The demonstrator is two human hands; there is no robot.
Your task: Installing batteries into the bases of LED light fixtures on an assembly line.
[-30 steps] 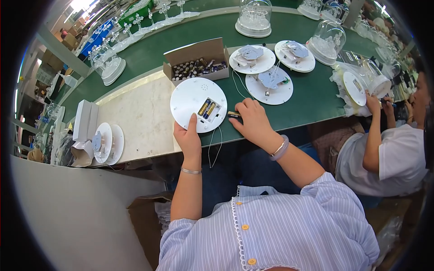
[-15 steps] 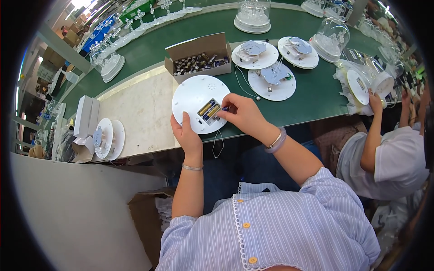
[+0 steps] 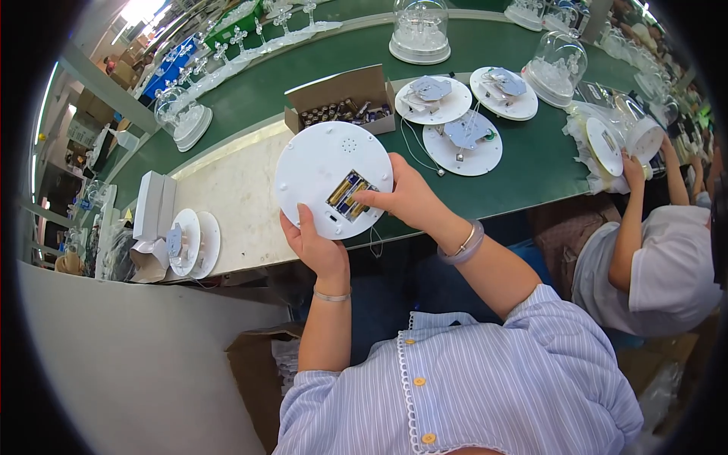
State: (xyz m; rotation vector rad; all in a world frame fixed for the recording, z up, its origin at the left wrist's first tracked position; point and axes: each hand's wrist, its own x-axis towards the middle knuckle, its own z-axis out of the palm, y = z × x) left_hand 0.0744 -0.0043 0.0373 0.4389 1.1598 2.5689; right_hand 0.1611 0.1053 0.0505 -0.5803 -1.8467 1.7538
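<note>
I hold up a round white plastic base [image 3: 315,163] with small knobs, a patch of speaker holes and an uncovered battery compartment [image 3: 350,194]. Several batteries lie in that compartment. My left hand [image 3: 318,250] grips the base at its lower left edge, thumb on the face and fingers behind. At the right edge my right hand [image 3: 409,196] has its thumb laid on the batteries, while its other fingers reach behind the rim, mostly hidden. Below the base hangs a thin white cord [image 3: 375,244].
Just behind the base stands an open cardboard box [image 3: 337,85] of batteries. To its right lie white round bases [image 3: 461,155] with grey parts and wires. Clear domes [image 3: 419,34] stand farther back. At left are two more discs [image 3: 186,241] and white boxes [image 3: 155,205]. A co-worker's hand [image 3: 634,171] works at right.
My right hand has gone from pinching a battery at the compartment to laying its thumb on the batteries, fingers behind the rim. The base has come slightly left and looks larger.
</note>
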